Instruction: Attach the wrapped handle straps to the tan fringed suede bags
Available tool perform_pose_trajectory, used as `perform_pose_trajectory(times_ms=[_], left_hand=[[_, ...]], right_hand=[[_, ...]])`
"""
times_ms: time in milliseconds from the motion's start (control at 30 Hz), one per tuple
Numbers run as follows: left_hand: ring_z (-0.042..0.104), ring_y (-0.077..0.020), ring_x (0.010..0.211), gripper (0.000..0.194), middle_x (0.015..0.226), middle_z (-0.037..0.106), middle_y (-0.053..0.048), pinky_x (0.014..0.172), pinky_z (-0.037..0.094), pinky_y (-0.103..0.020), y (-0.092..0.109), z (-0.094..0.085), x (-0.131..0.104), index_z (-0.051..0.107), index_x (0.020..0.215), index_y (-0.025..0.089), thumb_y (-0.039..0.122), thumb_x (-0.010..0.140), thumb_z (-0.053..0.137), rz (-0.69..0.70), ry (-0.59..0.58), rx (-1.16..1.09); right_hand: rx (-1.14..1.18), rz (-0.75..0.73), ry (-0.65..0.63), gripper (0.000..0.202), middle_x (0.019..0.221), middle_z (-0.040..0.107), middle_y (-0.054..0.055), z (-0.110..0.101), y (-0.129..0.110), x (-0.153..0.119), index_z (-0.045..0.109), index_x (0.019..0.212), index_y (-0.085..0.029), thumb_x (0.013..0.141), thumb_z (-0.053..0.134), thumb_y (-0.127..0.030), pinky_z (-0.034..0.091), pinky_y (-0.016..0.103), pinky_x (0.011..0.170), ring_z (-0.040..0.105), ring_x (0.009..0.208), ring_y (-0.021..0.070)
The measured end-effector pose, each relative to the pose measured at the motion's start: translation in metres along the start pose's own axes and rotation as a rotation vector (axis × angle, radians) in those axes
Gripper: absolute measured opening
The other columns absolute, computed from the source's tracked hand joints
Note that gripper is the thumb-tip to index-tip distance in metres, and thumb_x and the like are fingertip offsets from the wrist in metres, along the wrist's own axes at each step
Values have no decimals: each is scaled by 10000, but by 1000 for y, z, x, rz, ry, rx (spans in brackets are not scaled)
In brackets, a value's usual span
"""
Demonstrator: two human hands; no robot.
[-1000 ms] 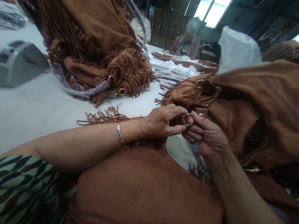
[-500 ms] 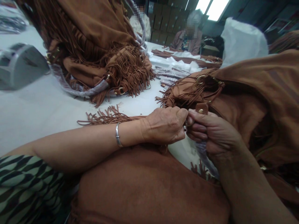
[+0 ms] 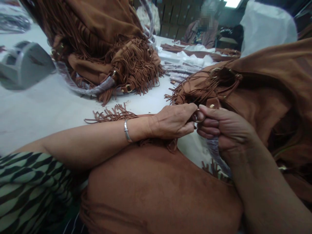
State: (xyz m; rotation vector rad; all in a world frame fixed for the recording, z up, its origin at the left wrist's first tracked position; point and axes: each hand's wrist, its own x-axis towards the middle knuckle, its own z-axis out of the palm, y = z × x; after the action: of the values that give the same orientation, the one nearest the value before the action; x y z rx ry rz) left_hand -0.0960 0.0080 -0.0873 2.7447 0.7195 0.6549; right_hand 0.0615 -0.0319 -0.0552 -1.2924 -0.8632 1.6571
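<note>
A brown suede fringed bag (image 3: 165,182) lies in front of me, below both hands. My left hand (image 3: 174,121), with a silver bangle at its wrist, is closed in a pinch at a gold metal ring (image 3: 199,120). Facing it, my right hand (image 3: 226,128) grips the same ring between thumb and fingers. A brown strap tab (image 3: 212,103) with a gold stud sticks up behind my right thumb. From under my right hand hangs a bag handle (image 3: 215,152) wrapped in clear plastic. My fingers hide part of the ring and whatever joins it.
Another fringed bag (image 3: 97,48) stands at the back left, beside a grey tape dispenser (image 3: 31,66). More brown bags (image 3: 263,97) fill the right side. Wrapped handles (image 3: 180,68) lie farther back on the white table (image 3: 31,110). Two people are across the table.
The view has tilted down slightly, so things sit higher in the picture. My left fingers have shifted, and more of the gold ring shows between my hands.
</note>
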Motion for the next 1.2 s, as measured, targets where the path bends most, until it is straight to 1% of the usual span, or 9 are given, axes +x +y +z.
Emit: perform_pose_trajectory(times_ms=[167,400,467,567,633,900,1000,1100,1200], left_hand=[[587,-208,821,358,961,599,-89,675,479,-317,-7,3,0,476,980,138,459,835,540,-170,-26,-103],[614,-205,824,295,906,602,-83,651,469,-282,-11,6,1,442,979,145,360,815,562,-151,-2,-98],[619,-202,789,278,898,610,-79,607,447,-271,-12,4,1,437,980,148,337,806,543,-116,-32,-78],[621,-202,781,265,918,617,-78,572,414,-262,-13,-1,2,441,979,153,310,785,529,-28,-135,-16],[621,-201,787,251,938,621,-75,562,397,-261,-13,-4,3,448,973,158,299,778,520,35,-199,7],[625,-207,780,256,945,634,-78,526,348,-272,-12,-7,4,454,973,159,324,782,491,17,-265,4],[627,-202,773,257,923,641,-60,531,350,-270,-13,-6,2,459,988,167,320,784,493,36,-250,-36],[628,-195,779,264,934,645,-53,549,367,-266,-13,-6,0,464,1001,169,305,779,507,60,-241,-66],[627,-188,797,259,963,643,-59,563,381,-259,-13,-5,-1,462,995,164,292,777,517,78,-239,-75]], right_hand=[[82,-108,56,245,424,266,-104,0,8,4,537,639,-158,801,666,-287,213,147,315,185,320,17],[19,-438,204,223,475,391,-56,15,23,-3,585,646,-153,759,717,-295,258,145,348,313,385,35],[-27,-367,155,219,467,379,-54,11,18,-6,594,650,-152,751,718,-301,234,141,339,298,383,35],[-77,-118,51,230,426,287,-83,1,8,-10,586,638,-145,732,719,-308,169,133,317,212,351,18],[-91,-29,43,258,430,273,-92,-2,3,-10,559,610,-145,713,736,-302,153,128,303,186,346,11],[-110,-64,196,329,507,401,-46,6,13,-3,458,556,-168,763,688,-281,219,145,282,344,360,44],[-70,-19,93,315,489,383,-46,2,13,-2,458,548,-166,786,645,-253,206,144,304,342,364,42],[3,62,-59,301,467,329,-63,-3,12,-3,471,550,-159,802,614,-244,148,142,320,252,356,22],[47,119,-129,305,452,292,-76,-6,12,-4,473,540,-158,793,618,-248,98,147,324,176,358,13]])
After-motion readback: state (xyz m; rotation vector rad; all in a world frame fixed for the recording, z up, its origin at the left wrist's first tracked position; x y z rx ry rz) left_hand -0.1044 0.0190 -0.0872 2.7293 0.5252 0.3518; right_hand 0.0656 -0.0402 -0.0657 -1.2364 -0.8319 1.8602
